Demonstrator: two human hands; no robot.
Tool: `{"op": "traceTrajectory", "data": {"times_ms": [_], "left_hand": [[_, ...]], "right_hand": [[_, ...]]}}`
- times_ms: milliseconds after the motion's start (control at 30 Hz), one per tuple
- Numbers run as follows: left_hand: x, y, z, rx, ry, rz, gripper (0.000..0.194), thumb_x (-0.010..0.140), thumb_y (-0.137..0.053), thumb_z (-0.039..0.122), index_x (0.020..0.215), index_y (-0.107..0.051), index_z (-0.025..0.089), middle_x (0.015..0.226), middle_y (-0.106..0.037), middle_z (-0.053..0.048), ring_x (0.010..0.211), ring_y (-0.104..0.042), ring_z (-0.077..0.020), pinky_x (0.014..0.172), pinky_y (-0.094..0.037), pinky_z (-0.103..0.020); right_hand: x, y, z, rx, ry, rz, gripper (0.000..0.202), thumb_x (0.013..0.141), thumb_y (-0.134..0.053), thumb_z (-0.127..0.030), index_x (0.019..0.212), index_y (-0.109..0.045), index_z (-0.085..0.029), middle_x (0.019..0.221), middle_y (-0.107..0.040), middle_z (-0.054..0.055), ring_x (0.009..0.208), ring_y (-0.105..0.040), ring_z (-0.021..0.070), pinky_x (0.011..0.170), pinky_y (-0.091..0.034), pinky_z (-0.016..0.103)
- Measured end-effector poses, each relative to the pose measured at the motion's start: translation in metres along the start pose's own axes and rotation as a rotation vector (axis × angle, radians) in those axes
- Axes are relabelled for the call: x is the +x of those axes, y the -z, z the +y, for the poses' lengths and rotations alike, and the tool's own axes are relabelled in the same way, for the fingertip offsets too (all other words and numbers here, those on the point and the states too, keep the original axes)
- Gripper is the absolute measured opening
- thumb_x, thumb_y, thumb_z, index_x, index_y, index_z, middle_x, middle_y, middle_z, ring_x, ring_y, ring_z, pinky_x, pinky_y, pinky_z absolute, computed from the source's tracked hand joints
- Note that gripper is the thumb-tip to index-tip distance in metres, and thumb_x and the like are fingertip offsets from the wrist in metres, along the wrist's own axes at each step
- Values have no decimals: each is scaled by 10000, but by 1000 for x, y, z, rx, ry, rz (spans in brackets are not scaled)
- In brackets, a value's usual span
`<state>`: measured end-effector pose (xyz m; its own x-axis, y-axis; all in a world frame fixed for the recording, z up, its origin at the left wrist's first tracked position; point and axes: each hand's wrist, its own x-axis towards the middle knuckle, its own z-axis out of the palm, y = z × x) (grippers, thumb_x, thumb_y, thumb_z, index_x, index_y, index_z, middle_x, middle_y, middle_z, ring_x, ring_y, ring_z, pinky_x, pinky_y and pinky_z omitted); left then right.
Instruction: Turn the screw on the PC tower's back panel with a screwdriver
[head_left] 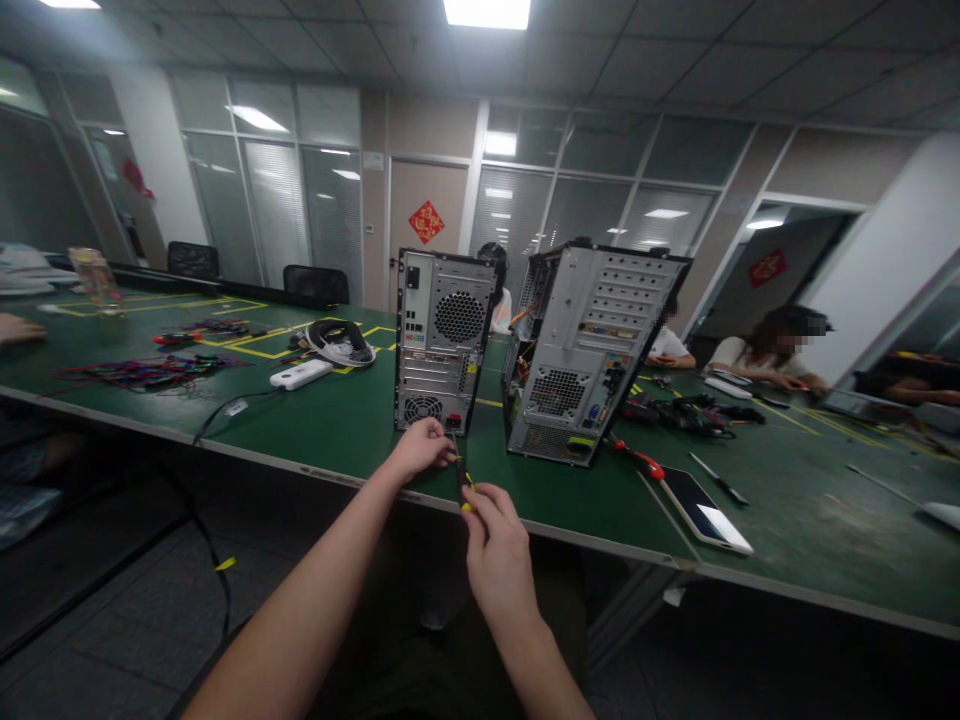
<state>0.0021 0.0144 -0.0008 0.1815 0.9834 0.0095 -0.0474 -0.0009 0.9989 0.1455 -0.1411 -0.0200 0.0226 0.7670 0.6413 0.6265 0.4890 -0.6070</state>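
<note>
My right hand (501,545) grips the handle of a screwdriver (462,480) with a black and yellow grip. Its thin shaft points up toward the lower back edge of a computer tower (435,375) that stands upright with its rear panel facing me. Beside the shaft, at the tower's bottom, my left hand (422,450) has its fingers pinched together; what they hold, if anything, is too small to make out. Whether the screwdriver's tip touches the case cannot be told. A second, larger computer tower (577,355) stands just to the right, rear side toward me.
A power strip (301,375), bundled wires (150,370) and a coiled hose-like item (337,340) lie left on the green table (360,440). To the right are red-handled pliers (643,464), a phone (705,510), another screwdriver (718,478) and black cables (690,415). People (772,350) sit across.
</note>
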Motion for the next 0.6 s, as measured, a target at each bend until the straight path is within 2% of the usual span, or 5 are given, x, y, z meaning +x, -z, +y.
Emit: {"op": "traceTrajectory", "data": {"times_ms": [267, 467, 600], "left_hand": [[-2, -1, 2, -5, 1, 6, 263, 842, -607, -16, 817, -432, 179, 743, -722, -38, 573, -724, -137, 491, -515, -170], [1, 0, -1, 15, -10, 9, 261, 840, -608, -5, 800, -429, 180, 734, -722, -47, 579, -723, -145, 498, -519, -181], [2, 1, -2, 19, -18, 0, 260, 836, -604, -6, 798, -430, 183, 728, -724, -48, 583, -727, -153, 495, -513, -181]], "right_hand": [[0, -1, -1, 7, -36, 34, 291, 947, -523, -93, 1148, -714, -183, 1147, -690, 112, 1067, -678, 237, 969, -549, 358], [0, -4, 3, 68, -69, 34, 160, 944, -568, -147, 1056, -679, -177, 1071, -683, 110, 944, -690, 228, 834, -596, 334], [0, -3, 1, 33, -28, 24, 208, 935, -562, -131, 1094, -688, -180, 1095, -688, 112, 1001, -685, 241, 902, -577, 364]]}}
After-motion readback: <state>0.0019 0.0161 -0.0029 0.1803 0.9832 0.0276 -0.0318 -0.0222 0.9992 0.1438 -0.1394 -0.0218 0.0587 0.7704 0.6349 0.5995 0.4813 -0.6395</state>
